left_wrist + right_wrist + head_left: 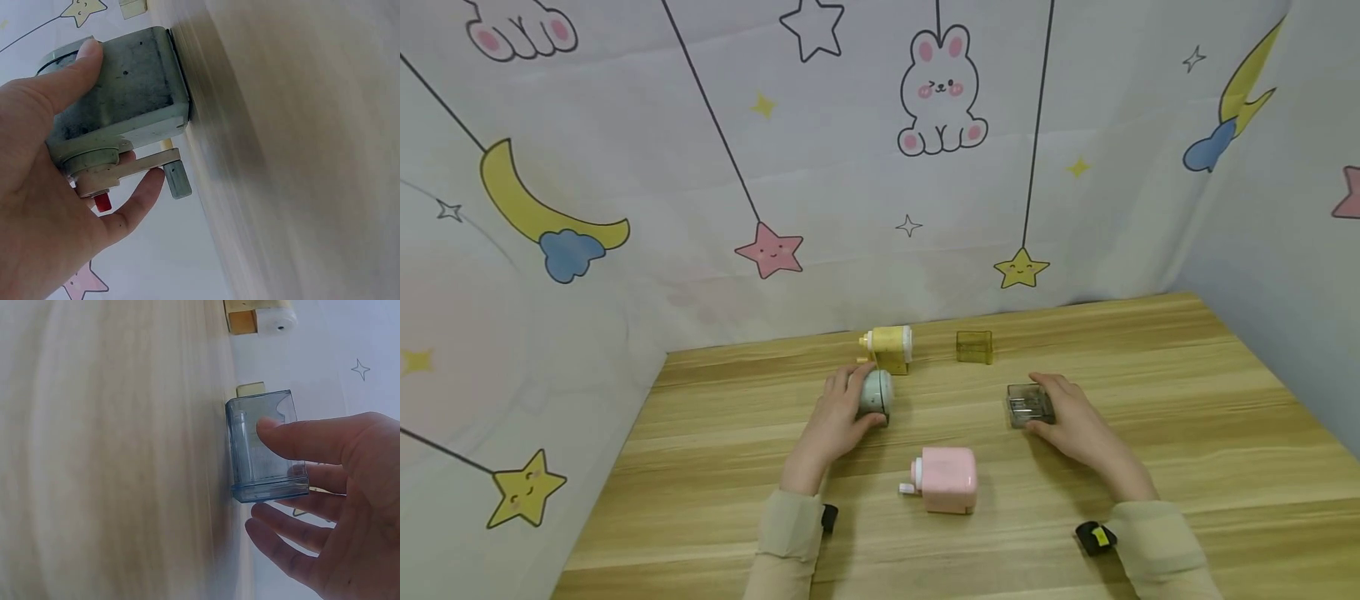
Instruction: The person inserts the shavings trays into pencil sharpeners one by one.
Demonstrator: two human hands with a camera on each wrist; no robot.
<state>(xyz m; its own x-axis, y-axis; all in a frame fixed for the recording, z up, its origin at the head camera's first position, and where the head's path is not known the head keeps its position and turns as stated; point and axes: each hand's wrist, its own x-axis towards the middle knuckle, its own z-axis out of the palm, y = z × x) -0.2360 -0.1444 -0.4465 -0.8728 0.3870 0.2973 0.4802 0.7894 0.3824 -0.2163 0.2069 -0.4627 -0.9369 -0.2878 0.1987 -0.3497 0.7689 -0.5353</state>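
My left hand [831,421] grips a grey-green hand-crank pencil sharpener [876,393] between thumb and fingers. Its crank arm and grey-green knob [177,180] hang on the palm side in the left wrist view, with a red tip [102,201] close by. Dark smudges mark its body, whose base is right at the tabletop. My right hand [1073,423] pinches a clear, smoky shavings drawer [1028,406] by its sides, thumb on one face. In the right wrist view the drawer [265,450] looks see-through and bluish, its edge at the wood.
A pink crank sharpener [950,480] stands between the forearms, nearer to me. Behind the left hand is a yellow crank sharpener [891,342]; a yellow see-through drawer [973,347] lies to its right. A printed cloth [850,183] hangs along the back of the wooden table [715,467].
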